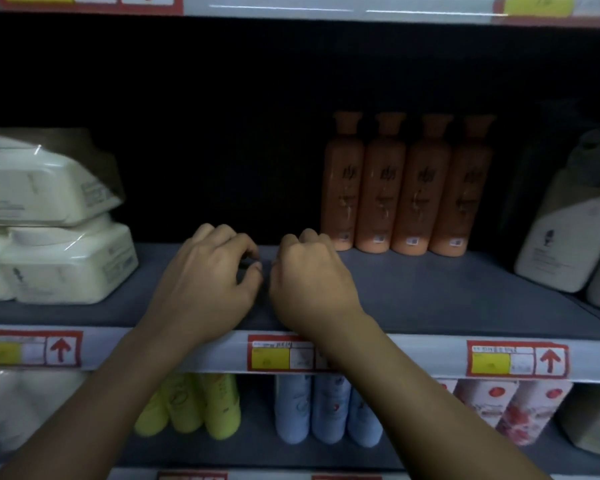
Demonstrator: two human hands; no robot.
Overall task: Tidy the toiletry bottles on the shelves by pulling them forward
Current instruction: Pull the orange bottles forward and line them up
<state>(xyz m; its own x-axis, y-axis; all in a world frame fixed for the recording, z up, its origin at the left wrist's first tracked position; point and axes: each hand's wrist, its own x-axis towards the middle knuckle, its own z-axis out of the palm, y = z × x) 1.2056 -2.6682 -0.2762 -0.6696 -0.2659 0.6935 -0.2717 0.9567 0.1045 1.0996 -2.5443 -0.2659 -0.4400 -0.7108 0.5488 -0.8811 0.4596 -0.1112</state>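
Note:
Several orange bottles [406, 188] stand upright in a row, set back on the grey middle shelf [430, 299], right of centre. My left hand [208, 285] and my right hand [309, 278] lie side by side on the bare shelf to the left of the bottles, palms down, fingers curled downward with nothing visible in them. My right knuckles are close to the leftmost orange bottle without touching it. Whether some small dark thing sits under my left fingertips I cannot tell.
Stacked white wipe packs [49, 230] fill the shelf's left end, and pale refill pouches [568, 233] lean at the right. On the shelf below stand yellow bottles [201, 407], blue bottles [323, 410] and red-patterned bottles [513, 410]. Price labels [516, 358] line the shelf edge.

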